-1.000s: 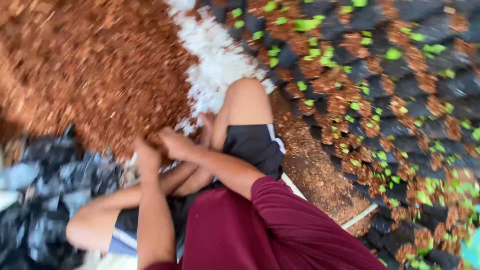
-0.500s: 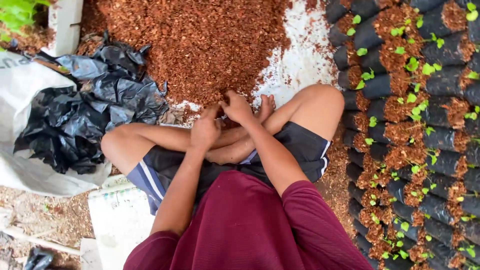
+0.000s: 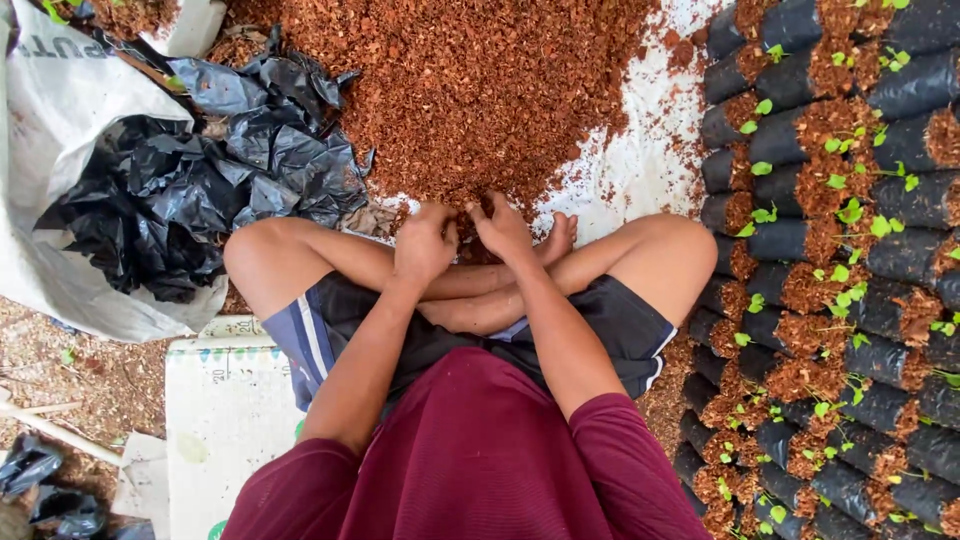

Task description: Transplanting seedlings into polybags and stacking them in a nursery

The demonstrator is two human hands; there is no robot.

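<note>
Since a moment ago my hands have slid forward to the near edge of the brown husk heap [image 3: 450,90]. My left hand [image 3: 425,245] is clenched; whether it holds anything I cannot tell. My right hand [image 3: 503,228] curls its fingers into the heap, which lies on the white sheet [image 3: 640,160].

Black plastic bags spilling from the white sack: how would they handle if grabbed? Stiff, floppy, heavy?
The black plastic bags look crumpled and thin, so probably floppy, collapsing in a grip. They lie in a loose tangled heap in the white sack, so one pull may drag several. Their glossy film suggests they are light and a bit slippery.
</note>
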